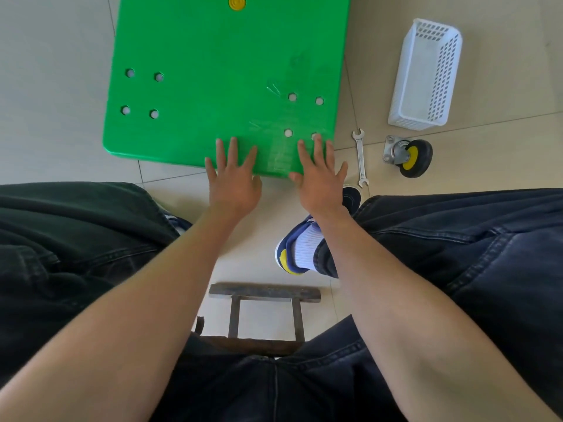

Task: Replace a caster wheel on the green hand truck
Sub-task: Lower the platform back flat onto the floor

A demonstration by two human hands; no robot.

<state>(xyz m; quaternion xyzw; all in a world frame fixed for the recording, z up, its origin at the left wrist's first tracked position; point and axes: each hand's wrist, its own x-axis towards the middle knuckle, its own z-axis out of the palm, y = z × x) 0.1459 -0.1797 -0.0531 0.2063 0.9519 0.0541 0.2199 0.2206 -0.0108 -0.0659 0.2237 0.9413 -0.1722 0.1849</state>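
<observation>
Head view, read from the left: the green deck (213, 80) lies flat on the tiled floor straight ahead of the seated person, its long axis running away from them and its near edge just beyond the knees. Two clusters of four bolt heads show on it, one at the left (141, 92), one at the right (303, 115). The left hand (233, 175) is spread wide, fingers straight, over the near edge; the right hand (320, 175) is spread the same way, its fingertips at the nearest bolts of the right cluster. Neither holds anything (whether they press down or only hover I cannot tell). Further right, on the floor beside the deck, lies a wrench (360, 158), its length pointing away from the person, then a loose caster (408, 156) on its side, then a white basket (426, 76). Wrench and caster are both nearer the right hand — a short sideways reach — so that hand looks the likelier one to fetch them.
</observation>
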